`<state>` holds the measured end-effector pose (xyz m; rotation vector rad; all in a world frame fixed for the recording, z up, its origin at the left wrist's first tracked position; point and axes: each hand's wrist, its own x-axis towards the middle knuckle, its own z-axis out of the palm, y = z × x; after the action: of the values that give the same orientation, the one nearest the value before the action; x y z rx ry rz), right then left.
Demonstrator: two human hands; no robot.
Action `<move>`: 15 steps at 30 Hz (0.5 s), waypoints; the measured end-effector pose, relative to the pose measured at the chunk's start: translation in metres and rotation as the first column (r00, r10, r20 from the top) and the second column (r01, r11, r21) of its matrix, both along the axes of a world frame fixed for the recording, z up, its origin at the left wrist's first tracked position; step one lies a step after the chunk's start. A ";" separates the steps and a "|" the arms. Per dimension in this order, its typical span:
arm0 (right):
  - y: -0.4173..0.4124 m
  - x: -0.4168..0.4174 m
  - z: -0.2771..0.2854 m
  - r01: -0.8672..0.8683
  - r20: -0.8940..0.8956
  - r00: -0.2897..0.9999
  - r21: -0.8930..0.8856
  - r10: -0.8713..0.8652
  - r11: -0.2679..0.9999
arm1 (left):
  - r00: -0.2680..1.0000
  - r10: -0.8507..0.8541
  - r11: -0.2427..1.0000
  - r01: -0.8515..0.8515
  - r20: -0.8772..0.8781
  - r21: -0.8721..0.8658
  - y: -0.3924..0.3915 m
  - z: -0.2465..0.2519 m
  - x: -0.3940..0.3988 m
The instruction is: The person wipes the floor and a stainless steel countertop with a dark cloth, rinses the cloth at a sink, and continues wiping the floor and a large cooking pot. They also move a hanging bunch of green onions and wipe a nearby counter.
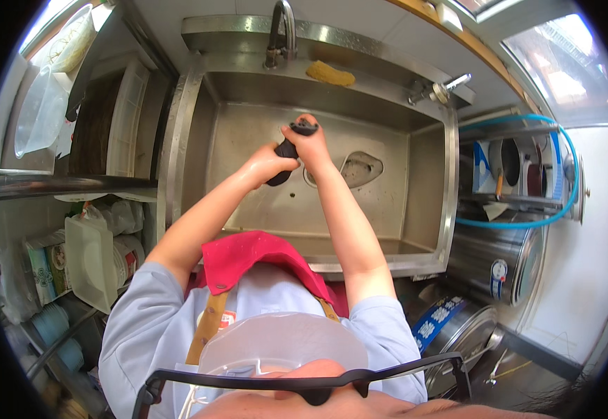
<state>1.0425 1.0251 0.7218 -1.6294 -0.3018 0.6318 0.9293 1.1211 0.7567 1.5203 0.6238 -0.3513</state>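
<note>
Both my hands are over a stainless steel sink basin (pixel 251 209), wringing or gripping a dark, bunched cloth-like item (pixel 286 150). My left hand (pixel 268 165) is closed around its lower part, with a dark end showing below the fingers. Higher and to the right, my right hand (pixel 310 144) grips the upper part, and a dark folded end sticks out at the top. The exact kind of item cannot be told. Under and beside my right wrist lies the drain (pixel 362 168) in the basin's floor.
A curved faucet (pixel 283 36) and a yellow sponge-like pad (pixel 330 73) are on the sink's back ledge. A tap handle (pixel 440 91) sits at the back right. Right of the sink are a blue hose (pixel 575 173), pans on a rack and steel drums; shelves with plastic containers (pixel 91 262) stand left.
</note>
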 end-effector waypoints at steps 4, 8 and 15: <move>-0.015 -0.004 0.042 -0.071 -0.054 0.997 -0.183 0.062 0.981 | 0.995 0.017 0.978 -0.037 -0.098 -0.204 -0.012 0.029 -0.004; -0.060 0.003 0.079 -0.175 -0.414 0.811 0.500 0.412 0.848 | 0.971 -0.036 0.424 -0.198 -0.235 -0.884 -0.010 0.057 -0.012; -0.016 -0.055 0.054 0.132 -0.222 0.817 0.970 0.532 0.202 | 0.999 0.045 -0.681 0.027 -0.005 -0.732 -0.055 0.073 -0.021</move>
<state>0.9871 1.0095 0.7759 -0.0737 -0.4015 0.8248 0.9084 1.0664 0.8302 -0.7124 -0.0791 -0.6125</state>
